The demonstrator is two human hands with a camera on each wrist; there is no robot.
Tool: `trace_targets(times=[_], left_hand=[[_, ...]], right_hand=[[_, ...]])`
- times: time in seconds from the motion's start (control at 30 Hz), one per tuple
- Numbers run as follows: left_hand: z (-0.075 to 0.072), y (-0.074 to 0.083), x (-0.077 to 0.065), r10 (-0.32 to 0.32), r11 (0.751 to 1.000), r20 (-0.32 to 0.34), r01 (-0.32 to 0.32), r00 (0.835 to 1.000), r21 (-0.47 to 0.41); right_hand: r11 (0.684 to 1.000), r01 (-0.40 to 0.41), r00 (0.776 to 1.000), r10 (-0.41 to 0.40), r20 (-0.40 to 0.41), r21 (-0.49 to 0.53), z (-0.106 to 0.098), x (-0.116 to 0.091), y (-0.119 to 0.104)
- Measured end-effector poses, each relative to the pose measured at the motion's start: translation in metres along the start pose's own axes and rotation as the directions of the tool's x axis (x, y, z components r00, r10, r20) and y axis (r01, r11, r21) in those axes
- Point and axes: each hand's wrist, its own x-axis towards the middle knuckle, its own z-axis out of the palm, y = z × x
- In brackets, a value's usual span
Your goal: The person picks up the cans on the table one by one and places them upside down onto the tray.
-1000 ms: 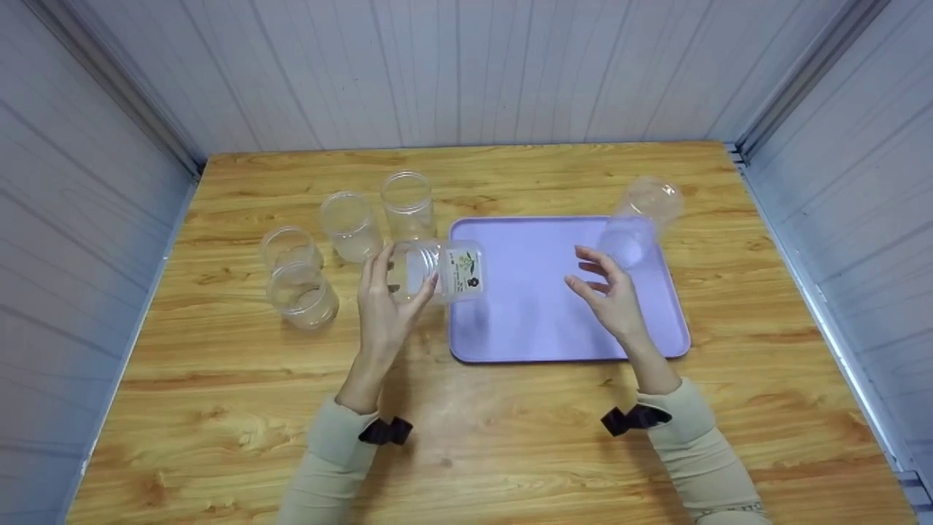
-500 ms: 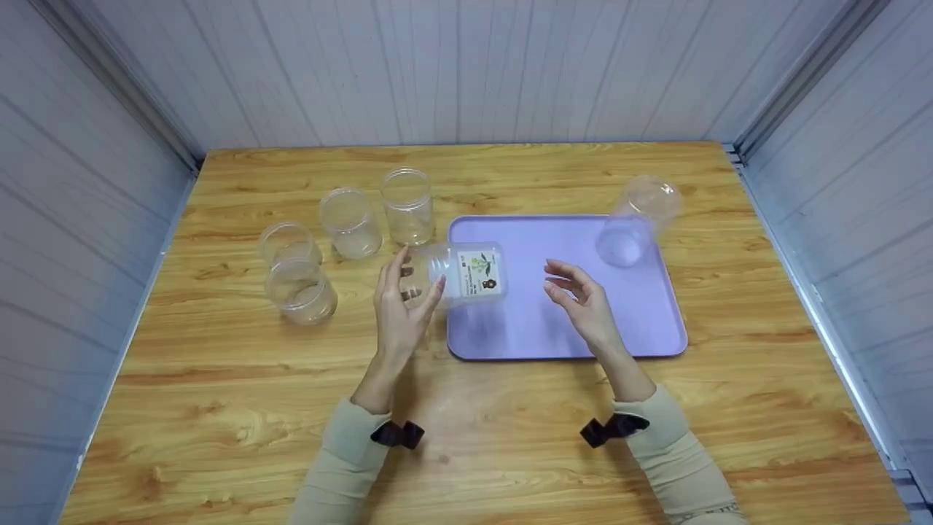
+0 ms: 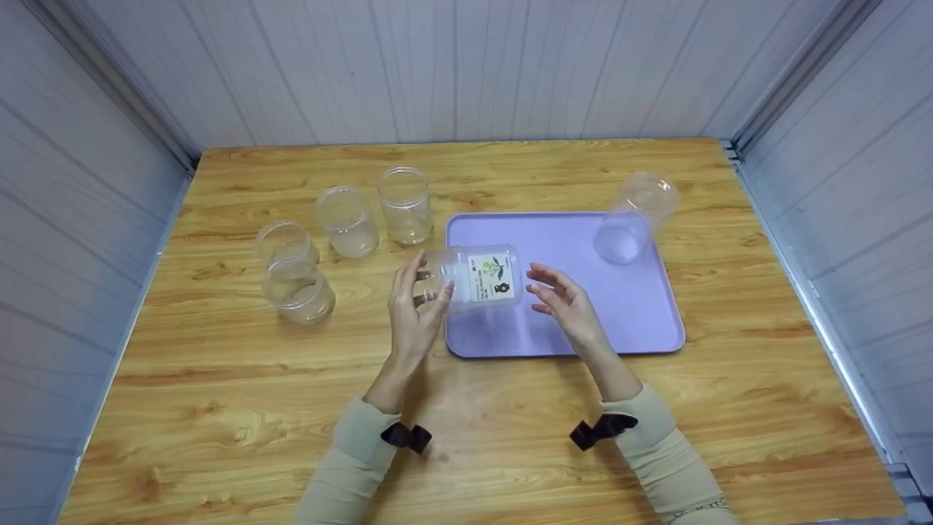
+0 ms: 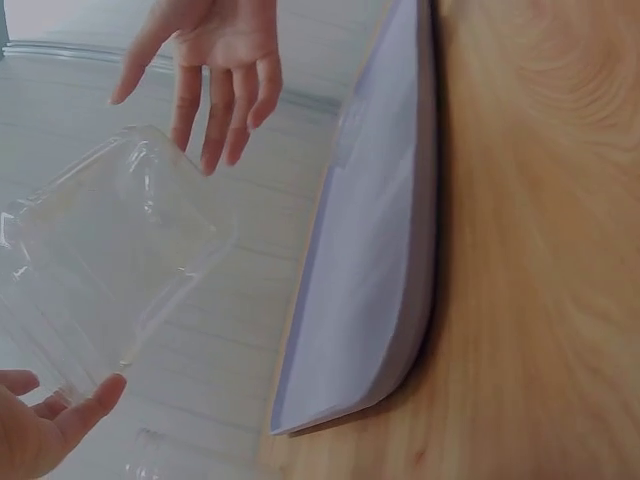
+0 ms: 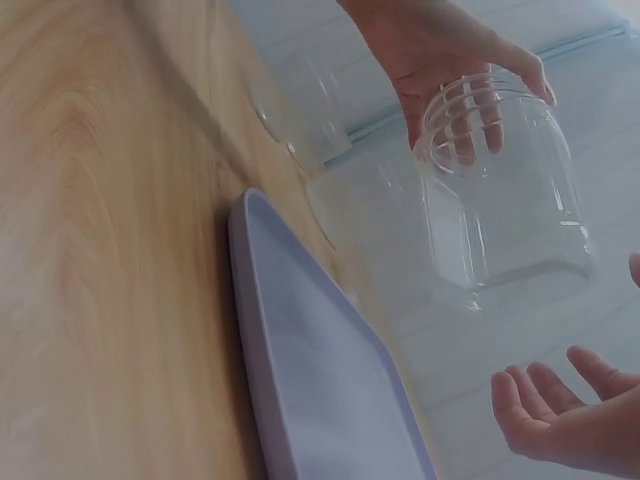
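Note:
A clear plastic jar [image 3: 493,281] with a plant-and-bear label is tipped on its side above the left part of the purple tray [image 3: 641,321]. My left hand [image 3: 418,313] grips it around the threaded mouth end, thumb on the near side. In the right wrist view the jar [image 5: 510,220] looks see-through, with its base turned toward my right hand [image 3: 572,306]. That hand's fingers are loosely bent, just short of the base and apart from it. In the left wrist view the right hand [image 4: 225,70] holds nothing.
Several clear jars [image 3: 348,226] stand on the wooden table [image 3: 240,408] to the left of the tray. Clear plastic [image 3: 623,240] stands at the tray's back right corner; whether one jar or two stacked, I cannot tell. Pale panelled walls [image 3: 466,73] enclose the table.
My left hand has carried the jar rightward over the tray. My right hand has moved left and slightly down toward the jar's base. The standing jars and tray have stayed put.

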Motion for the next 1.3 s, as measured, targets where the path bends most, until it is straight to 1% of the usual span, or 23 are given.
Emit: trace_targets(times=[0.23, 0.33, 0.43, 0.57, 0.63, 0.73, 0.93, 1.1, 1.3], left_hand=[[0.005, 0.024, -0.008, -0.012, 0.998, -0.012, 0.012, 1.000, -0.064], [0.009, 0.024, -0.010, -0.025, 0.996, -0.001, 0.025, 1.000, -0.087], [0.014, 0.025, -0.012, -0.035, 0.996, 0.008, 0.036, 0.999, -0.082], [0.018, 0.025, -0.015, -0.023, 0.997, 0.012, 0.024, 1.000, -0.070], [0.019, 0.024, -0.016, -0.013, 0.997, 0.015, 0.014, 1.000, -0.078], [0.021, 0.023, -0.018, -0.004, 0.995, 0.019, 0.006, 1.000, -0.104], [0.023, 0.023, -0.021, -0.009, 0.987, 0.027, 0.014, 1.000, -0.160], [0.025, 0.023, -0.021, 0.001, 0.989, 0.040, 0.005, 0.999, -0.147], [0.025, 0.022, -0.021, 0.021, 0.990, 0.079, -0.010, 0.997, -0.140]], right_hand=[[0.993, -0.067, 0.998, 0.067, 0.003, 0.093, 0.003, 0.000, 0.000], [0.989, -0.091, 0.996, 0.090, 0.012, 0.121, 0.003, 0.000, -0.001], [0.980, -0.108, 0.994, 0.104, 0.036, 0.166, 0.003, 0.000, -0.002], [0.964, -0.130, 0.991, 0.116, 0.072, 0.231, 0.003, -0.002, -0.001], [0.958, -0.137, 0.989, 0.119, 0.086, 0.251, 0.003, -0.002, -0.001], [0.950, -0.136, 0.988, 0.110, 0.106, 0.280, 0.003, -0.004, -0.001], [0.936, -0.123, 0.989, 0.087, 0.122, 0.330, 0.004, -0.007, -0.001], [0.933, -0.085, 0.994, 0.054, 0.099, 0.348, 0.004, -0.009, -0.002], [0.946, -0.064, 0.997, 0.051, 0.050, 0.319, 0.006, -0.012, -0.003]])
